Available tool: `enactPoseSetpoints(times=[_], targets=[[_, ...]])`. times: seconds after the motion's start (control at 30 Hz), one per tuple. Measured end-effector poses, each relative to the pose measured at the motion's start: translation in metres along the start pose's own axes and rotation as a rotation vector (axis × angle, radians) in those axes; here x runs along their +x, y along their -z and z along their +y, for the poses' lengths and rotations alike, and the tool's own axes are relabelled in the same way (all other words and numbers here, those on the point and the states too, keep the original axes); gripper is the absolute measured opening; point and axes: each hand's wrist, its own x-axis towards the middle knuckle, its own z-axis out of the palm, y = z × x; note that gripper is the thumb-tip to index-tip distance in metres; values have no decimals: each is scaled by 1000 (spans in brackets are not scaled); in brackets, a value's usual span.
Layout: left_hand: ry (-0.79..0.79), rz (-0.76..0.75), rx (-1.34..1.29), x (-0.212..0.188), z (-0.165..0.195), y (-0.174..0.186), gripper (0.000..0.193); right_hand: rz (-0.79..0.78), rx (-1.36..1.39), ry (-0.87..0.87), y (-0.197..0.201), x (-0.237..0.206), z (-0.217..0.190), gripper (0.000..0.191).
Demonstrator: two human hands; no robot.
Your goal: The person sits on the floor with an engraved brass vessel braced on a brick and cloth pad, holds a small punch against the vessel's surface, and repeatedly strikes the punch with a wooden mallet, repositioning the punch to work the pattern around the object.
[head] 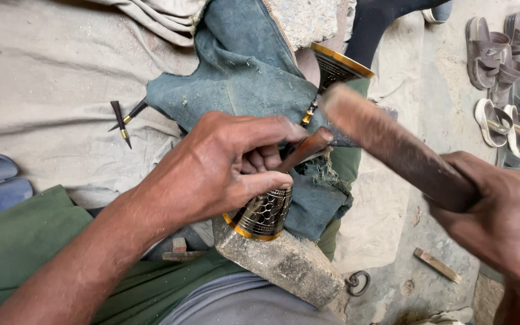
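Dusty concrete floor w/ cloth. Engraved metal vase point(264, 212) lies across stone block point(284, 260), on blue denim point(242, 72). L hand point(218, 168) pinches chisel point(305, 149) against vase. R hand point(495, 210) clenched on wooden mallet point(392, 144), blurred. Sandals point(507, 78) far R.

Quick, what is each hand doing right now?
Left hand: closed on a chisel, resting on the engraved vase.
Right hand: closed on a wooden mallet.
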Motion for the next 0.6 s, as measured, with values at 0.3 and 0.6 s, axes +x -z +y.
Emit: enactPoseSetpoints(times=[0.3, 0.6], targets=[[-37, 192, 209, -59, -6, 1, 44, -323, 979, 116, -50, -32, -71, 61], [-4, 263, 309, -78, 36, -30, 33, -534, 1113, 104, -75, 9, -82, 73]])
